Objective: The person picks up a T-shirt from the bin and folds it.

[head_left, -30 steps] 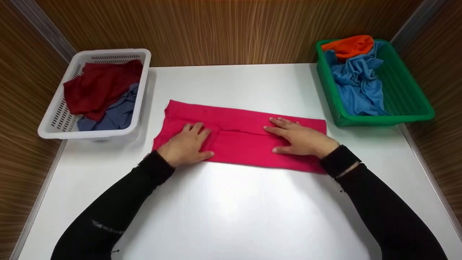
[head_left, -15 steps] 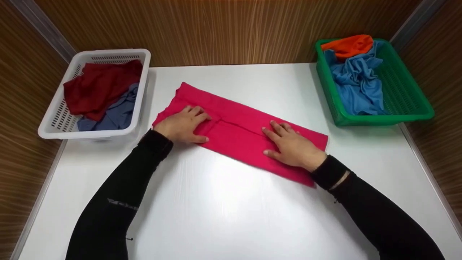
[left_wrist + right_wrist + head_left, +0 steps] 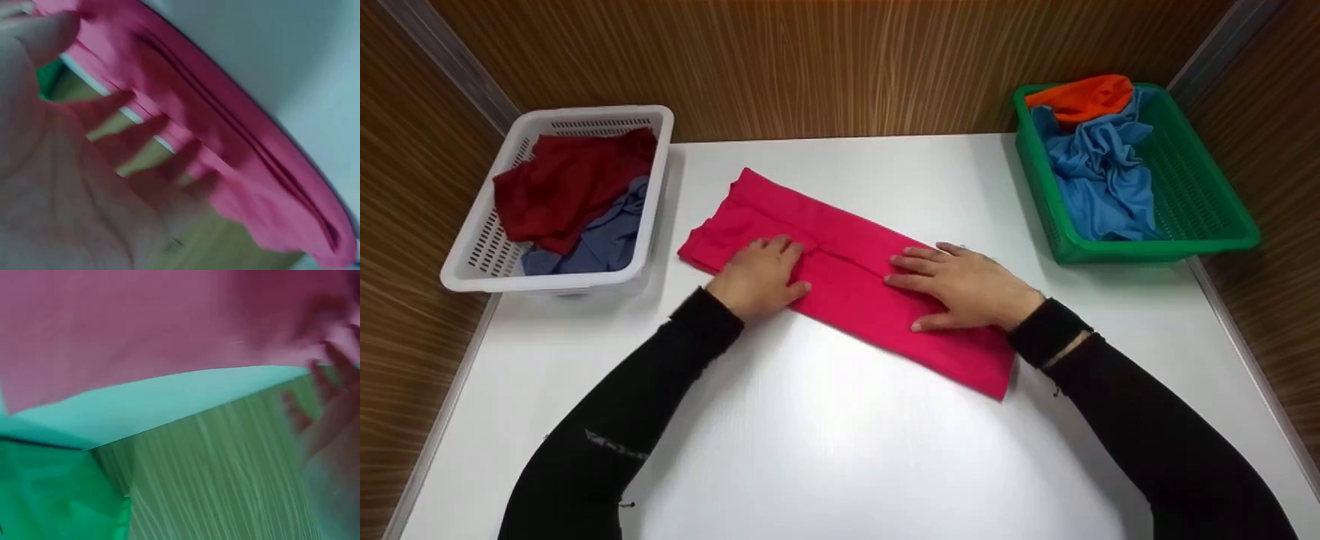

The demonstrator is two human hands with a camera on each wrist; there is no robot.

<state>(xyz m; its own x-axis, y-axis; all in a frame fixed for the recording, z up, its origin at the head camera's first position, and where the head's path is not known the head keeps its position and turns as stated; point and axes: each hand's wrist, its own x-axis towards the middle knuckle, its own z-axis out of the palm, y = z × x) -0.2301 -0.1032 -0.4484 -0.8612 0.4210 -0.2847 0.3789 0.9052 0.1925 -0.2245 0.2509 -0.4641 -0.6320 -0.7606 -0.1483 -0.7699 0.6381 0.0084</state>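
Observation:
A folded pink cloth garment (image 3: 847,300) lies slantwise on the white table, its left end farther away and its right end nearer. My left hand (image 3: 761,276) rests on the garment's left part, fingers spread a little and touching the fabric. On the right half lies my right hand (image 3: 960,289), palm down with fingers fairly straight. In the left wrist view the garment's layered edge (image 3: 236,135) shows beyond the fingers. The right wrist view is blurred, with the garment (image 3: 140,326) above and my fingers at the right.
At the back left stands a white basket (image 3: 540,283) holding a dark red cloth (image 3: 577,180) and a grey-blue cloth (image 3: 596,244). A green basket (image 3: 1170,251) at the back right holds an orange cloth (image 3: 1084,97) and a blue cloth (image 3: 1102,172). Wood-patterned walls (image 3: 840,67) surround the table.
The garment has turned clockwise, its left end going away and its right end coming nearer. Both hands have moved along on it; the right hand has lately shifted slightly left and away.

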